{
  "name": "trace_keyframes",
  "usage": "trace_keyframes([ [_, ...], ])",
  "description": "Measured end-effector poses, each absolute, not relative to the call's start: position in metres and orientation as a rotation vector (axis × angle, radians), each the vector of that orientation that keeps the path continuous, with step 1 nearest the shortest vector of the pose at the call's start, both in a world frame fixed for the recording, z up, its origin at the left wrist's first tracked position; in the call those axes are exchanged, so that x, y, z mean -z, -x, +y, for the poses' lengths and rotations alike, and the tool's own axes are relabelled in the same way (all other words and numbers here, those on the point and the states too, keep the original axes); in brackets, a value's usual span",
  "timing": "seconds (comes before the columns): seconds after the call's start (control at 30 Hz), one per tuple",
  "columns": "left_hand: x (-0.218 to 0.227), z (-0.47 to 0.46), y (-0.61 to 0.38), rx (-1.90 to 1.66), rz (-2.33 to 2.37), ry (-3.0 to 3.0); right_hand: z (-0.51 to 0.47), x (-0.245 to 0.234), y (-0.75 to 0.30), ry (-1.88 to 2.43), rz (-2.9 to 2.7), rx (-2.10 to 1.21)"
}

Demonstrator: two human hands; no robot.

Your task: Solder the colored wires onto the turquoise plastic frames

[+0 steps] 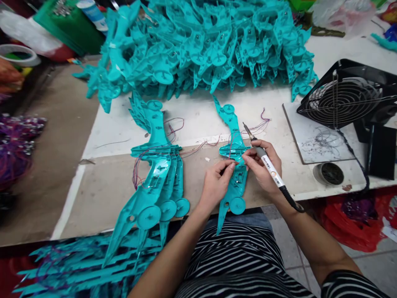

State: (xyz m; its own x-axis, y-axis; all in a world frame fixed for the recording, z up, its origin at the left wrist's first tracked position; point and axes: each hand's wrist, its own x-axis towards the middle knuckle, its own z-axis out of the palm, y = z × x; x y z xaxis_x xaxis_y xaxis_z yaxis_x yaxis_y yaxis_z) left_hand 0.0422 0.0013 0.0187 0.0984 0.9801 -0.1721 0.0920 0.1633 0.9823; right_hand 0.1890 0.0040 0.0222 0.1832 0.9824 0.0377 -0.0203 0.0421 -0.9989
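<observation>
1. the left hand (pixel 218 182) is pressing thumb and forefinger together just over the teal plastic part (pixel 235 190); whether they are gripping a thin wire, i am not able to tell.
2. the right hand (pixel 265 167) is gripping a soldering iron (pixel 269 164), whose metal tip is pointing away from the person; its thumb and forefinger are reaching in near the left fingertips.
3. the teal plastic part is lying on the workbench (pixel 99 194) in front of the person, its pointed lower end sticking out past the near edge.
4. thin red and purple wires (pixel 260 125) are trailing beside its upper half.
5. a stack of similar teal parts (pixel 159 165) is lying to the left, and a large heap (pixel 201 49) is filling the far side.
6. a black fan (pixel 341 93) is standing on the right, near a small round tin (pixel 329 174).
</observation>
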Motion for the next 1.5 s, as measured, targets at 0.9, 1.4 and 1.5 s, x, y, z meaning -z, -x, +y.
trace_keyframes([
  [0.9,-0.051,0.025,-0.031,-0.559,1.442,-1.362,-0.038,-0.024,-0.377,1.779,-1.135,0.081],
  [1.4,-0.034,0.023,-0.035,-0.535,1.439,-1.52,-0.018,-0.021,-0.39,1.837,-0.998,-0.081],
  [1.5,-0.03,0.019,-0.041,-0.587,1.363,-1.357,-0.013,-0.019,-0.398,1.811,-0.92,-0.156],
])
